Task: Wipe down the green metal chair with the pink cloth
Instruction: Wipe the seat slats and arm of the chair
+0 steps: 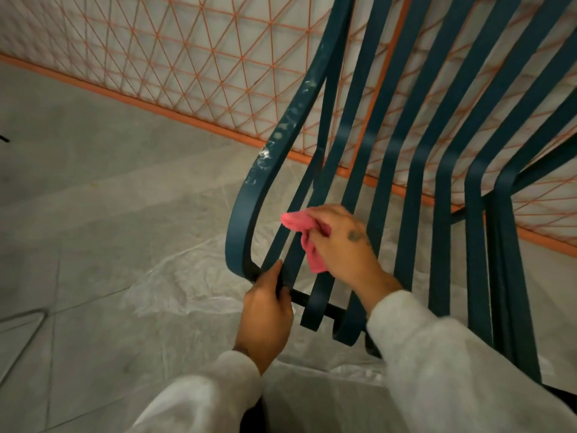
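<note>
Left of centre, the left hand (265, 310) grips the lower front curve of the green metal chair (415, 170), steadying it. Immediately right, the right hand (340, 242) clenches the pink cloth (307, 235) against a slat. The slats' long axes run from lower centre toward the upper right. The soiled outer bar (274, 145) lies up-left of the cloth; the right hand is best placed to reach it.

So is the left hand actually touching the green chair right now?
Touching. The head view shows the left hand wrapped around the chair frame at the lower curve, thumb across the metal, while the right hand holds the pink cloth against the slats.
</note>
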Demonstrator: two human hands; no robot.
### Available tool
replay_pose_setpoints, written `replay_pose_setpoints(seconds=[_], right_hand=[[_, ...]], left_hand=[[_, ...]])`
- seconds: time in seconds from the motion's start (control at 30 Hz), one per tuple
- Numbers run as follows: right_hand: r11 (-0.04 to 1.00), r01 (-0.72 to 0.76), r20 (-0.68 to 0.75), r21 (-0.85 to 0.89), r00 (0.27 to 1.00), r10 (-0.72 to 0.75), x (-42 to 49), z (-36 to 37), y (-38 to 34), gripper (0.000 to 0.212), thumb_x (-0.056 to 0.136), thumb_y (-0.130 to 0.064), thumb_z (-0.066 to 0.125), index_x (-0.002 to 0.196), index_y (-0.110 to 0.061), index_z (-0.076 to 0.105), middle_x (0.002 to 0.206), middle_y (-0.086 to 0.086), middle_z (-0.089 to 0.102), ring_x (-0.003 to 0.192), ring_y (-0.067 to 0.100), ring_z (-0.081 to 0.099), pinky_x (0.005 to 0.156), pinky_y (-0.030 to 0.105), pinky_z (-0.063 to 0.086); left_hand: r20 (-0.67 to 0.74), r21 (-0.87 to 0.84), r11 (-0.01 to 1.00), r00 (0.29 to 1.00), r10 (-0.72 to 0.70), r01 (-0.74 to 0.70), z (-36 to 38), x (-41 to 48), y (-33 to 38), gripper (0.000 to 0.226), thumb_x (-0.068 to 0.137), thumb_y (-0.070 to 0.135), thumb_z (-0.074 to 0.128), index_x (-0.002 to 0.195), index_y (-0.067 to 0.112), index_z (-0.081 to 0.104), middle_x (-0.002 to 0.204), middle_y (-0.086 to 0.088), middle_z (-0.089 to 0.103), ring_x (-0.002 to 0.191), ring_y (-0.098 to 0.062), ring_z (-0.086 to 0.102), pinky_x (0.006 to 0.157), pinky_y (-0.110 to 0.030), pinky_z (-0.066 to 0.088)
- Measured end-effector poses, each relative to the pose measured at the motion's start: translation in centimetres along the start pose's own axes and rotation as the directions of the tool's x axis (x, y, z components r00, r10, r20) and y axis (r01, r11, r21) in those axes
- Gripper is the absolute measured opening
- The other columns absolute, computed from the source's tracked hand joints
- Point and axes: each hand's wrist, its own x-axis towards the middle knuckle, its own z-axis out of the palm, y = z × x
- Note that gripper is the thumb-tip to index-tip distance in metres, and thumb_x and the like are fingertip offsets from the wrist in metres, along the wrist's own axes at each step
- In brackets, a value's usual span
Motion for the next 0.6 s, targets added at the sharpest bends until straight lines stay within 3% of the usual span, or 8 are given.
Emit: replay_pose_setpoints(seconds=[0.07, 0.2, 0.27, 0.37, 0.47, 0.53, 0.6], right_hand=[[0.991, -0.051, 0.106, -0.124, 0.992, 0.065, -0.2, 1.3, -0.6, 0.036, 0.096, -0.013, 0.059, 0.129, -0.027, 0.064, 0.135, 0.001, 0.057, 0.122, 0.022, 0.053, 0.108, 0.034, 0.041], [0.972, -0.121, 0.15, -0.202, 0.977, 0.153, -4.2, 3.3, -1.2, 0.033, 0.099, -0.023, 0.053, 0.131, -0.027, 0.06, 0.127, 0.005, 0.06, 0.109, 0.022, 0.053, 0.099, 0.033, 0.046], [0.964, -0.02, 0.266, -0.267, 0.96, 0.094, -6.2, 3.4, -1.9, 0.033, 0.101, -0.025, 0.047, 0.133, -0.024, 0.058, 0.13, 0.003, 0.059, 0.102, 0.018, 0.048, 0.098, 0.026, 0.04], [0.932, 0.126, 0.392, -0.34, 0.92, 0.018, -6.5, 2.5, -2.1, 0.036, 0.103, -0.021, 0.044, 0.137, -0.023, 0.056, 0.145, -0.001, 0.052, 0.107, 0.02, 0.048, 0.103, 0.027, 0.034], [0.929, 0.064, 0.343, -0.365, 0.937, 0.07, -5.1, 1.7, -1.6, 0.042, 0.101, -0.016, 0.048, 0.142, -0.024, 0.05, 0.149, 0.002, 0.046, 0.117, 0.027, 0.051, 0.107, 0.036, 0.042], [0.937, -0.102, 0.221, -0.333, 0.958, 0.183, -4.4, 1.8, -1.7, 0.038, 0.101, -0.013, 0.047, 0.138, -0.023, 0.05, 0.133, 0.008, 0.056, 0.109, 0.027, 0.057, 0.1, 0.039, 0.05], [0.942, -0.148, 0.16, -0.302, 0.966, 0.203, -4.8, 2.0, -1.9, 0.034, 0.101, -0.01, 0.045, 0.132, -0.021, 0.056, 0.121, 0.009, 0.062, 0.104, 0.027, 0.06, 0.095, 0.039, 0.053]], left_hand=[[0.02, -0.016, 0.997, 0.997, -0.069, 0.069, -0.2, 0.2, -0.6, 0.043, 0.096, 0.01, 0.054, 0.139, 0.013, 0.05, 0.115, -0.009, 0.069, 0.101, -0.023, 0.067, 0.096, -0.037, 0.053], [0.063, -0.026, 0.997, 0.995, -0.071, 0.073, -1.1, -0.2, -1.2, 0.025, 0.096, 0.011, 0.054, 0.118, 0.014, 0.064, 0.091, -0.004, 0.07, 0.082, -0.021, 0.068, 0.082, -0.034, 0.056], [0.08, -0.033, 0.997, 0.995, -0.061, 0.064, -1.5, -0.3, -1.5, 0.012, 0.094, 0.011, 0.054, 0.095, 0.011, 0.066, 0.078, -0.005, 0.069, 0.071, -0.022, 0.066, 0.075, -0.04, 0.056], [0.083, -0.023, 0.997, 0.994, -0.073, 0.076, -1.6, -0.4, -2.0, 0.011, 0.092, 0.008, 0.056, 0.09, 0.008, 0.066, 0.076, -0.007, 0.07, 0.069, -0.023, 0.065, 0.072, -0.041, 0.056], [0.107, -0.011, 0.998, 0.992, -0.062, 0.063, -1.7, -0.8, -1.8, 0.017, 0.092, 0.004, 0.055, 0.103, 0.009, 0.066, 0.085, -0.003, 0.07, 0.076, -0.021, 0.065, 0.071, -0.028, 0.052], [0.117, -0.015, 0.997, 0.991, -0.068, 0.07, -1.9, -1.0, -1.4, 0.023, 0.092, 0.005, 0.056, 0.113, 0.009, 0.065, 0.094, -0.005, 0.07, 0.083, -0.022, 0.066, 0.075, -0.025, 0.048], [0.112, -0.011, 0.999, 0.993, -0.036, 0.038, -2.0, -1.3, -0.8, 0.026, 0.091, 0.004, 0.056, 0.115, 0.01, 0.064, 0.096, -0.004, 0.07, 0.084, -0.021, 0.065, 0.077, -0.027, 0.05]])
